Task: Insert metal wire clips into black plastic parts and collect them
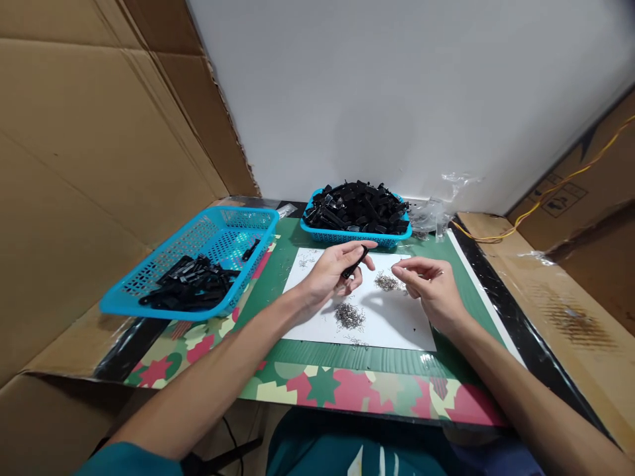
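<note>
Part [354,262] in left hand [333,270], right hand [432,284] near

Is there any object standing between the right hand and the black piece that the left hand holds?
Nothing visible but fingertips of the left hand, beside the black piece; past them, open space to the right hand.

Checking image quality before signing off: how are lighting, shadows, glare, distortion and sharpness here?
Head view: soft shadows on the flat white sheet and pale wall; head view: a small glare patch on the glossy green mat; head view: wide-angle stretch toward the edges, as in the brown cardboard panel; head view: left hand looks fairly sharp, while thin silvery metal pieces blend together.
</note>
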Demonstrator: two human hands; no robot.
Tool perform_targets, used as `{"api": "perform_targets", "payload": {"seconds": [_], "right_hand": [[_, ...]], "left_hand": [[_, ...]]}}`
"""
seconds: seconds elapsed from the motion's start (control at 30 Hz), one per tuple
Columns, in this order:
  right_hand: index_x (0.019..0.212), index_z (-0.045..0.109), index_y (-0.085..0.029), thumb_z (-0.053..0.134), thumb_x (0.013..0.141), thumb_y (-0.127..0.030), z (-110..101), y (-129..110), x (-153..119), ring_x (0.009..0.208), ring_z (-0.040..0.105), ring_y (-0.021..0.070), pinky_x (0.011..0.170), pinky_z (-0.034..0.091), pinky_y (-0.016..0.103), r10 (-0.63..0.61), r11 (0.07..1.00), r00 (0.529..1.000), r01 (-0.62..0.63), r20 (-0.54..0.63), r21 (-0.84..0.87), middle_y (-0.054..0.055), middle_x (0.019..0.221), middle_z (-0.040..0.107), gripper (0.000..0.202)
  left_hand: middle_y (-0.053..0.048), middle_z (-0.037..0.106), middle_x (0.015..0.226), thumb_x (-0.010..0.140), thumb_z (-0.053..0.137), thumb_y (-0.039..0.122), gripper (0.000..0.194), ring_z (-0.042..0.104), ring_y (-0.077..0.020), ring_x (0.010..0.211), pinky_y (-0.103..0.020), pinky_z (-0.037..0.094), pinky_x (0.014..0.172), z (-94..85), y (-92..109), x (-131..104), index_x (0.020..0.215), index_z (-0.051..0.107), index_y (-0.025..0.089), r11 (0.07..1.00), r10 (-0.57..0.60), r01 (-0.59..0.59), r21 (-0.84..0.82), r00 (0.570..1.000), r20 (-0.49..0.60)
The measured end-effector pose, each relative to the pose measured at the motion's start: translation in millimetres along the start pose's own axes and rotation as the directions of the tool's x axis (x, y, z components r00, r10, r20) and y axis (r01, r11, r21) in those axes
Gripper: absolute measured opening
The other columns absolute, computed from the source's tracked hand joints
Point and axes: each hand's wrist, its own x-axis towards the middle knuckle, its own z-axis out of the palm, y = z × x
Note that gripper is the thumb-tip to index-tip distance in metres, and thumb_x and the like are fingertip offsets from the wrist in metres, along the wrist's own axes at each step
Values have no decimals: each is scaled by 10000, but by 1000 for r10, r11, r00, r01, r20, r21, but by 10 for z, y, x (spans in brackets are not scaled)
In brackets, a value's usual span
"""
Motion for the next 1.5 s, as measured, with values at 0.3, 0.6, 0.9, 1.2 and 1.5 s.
{"api": "perform_targets", "payload": {"seconds": [0.3,0.6,0.9,1.2,1.5], "right_hand": [[836,819,-218,877,810,-442,65,25,-42,525,312,104,522,230,289,-30,1000,1000,30,8,-9,-63,536,427,232],[793,812,-189,897,778,-429,84,26,-37,514,298,87,526,212,286,69,997,995,-71,66,29,-80,500,401,255],[847,798,-150,921,737,-420,104,-2,-40,508,237,59,490,135,271,257,936,950,-290,177,200,-80,540,429,317],[883,804,-156,891,772,-458,93,26,-43,496,282,68,483,180,262,156,982,981,-167,119,85,-73,533,449,333],[834,794,-156,854,782,-481,107,-7,-69,509,298,82,499,206,260,89,993,995,-86,41,-85,-75,514,412,333]], "left_hand": [[13,549,805,923,771,394,390,485,-62,570,-186,256,457,216,-159,-91,1260,685,218,999,-24,21,46,998,63],[0,530,931,898,799,368,388,462,-34,564,-213,286,495,144,-219,-41,1234,672,221,995,59,-64,81,996,62],[12,543,891,907,788,418,422,438,-44,594,-190,332,509,132,-222,-57,1231,635,194,948,141,-145,284,989,34],[16,542,915,882,813,428,451,446,-27,549,-176,233,455,129,-233,-58,1220,591,229,983,45,-46,178,999,11],[16,548,933,918,770,414,405,469,-27,547,-184,286,471,129,-241,-63,1236,595,234,971,52,-59,233,998,35]]}}
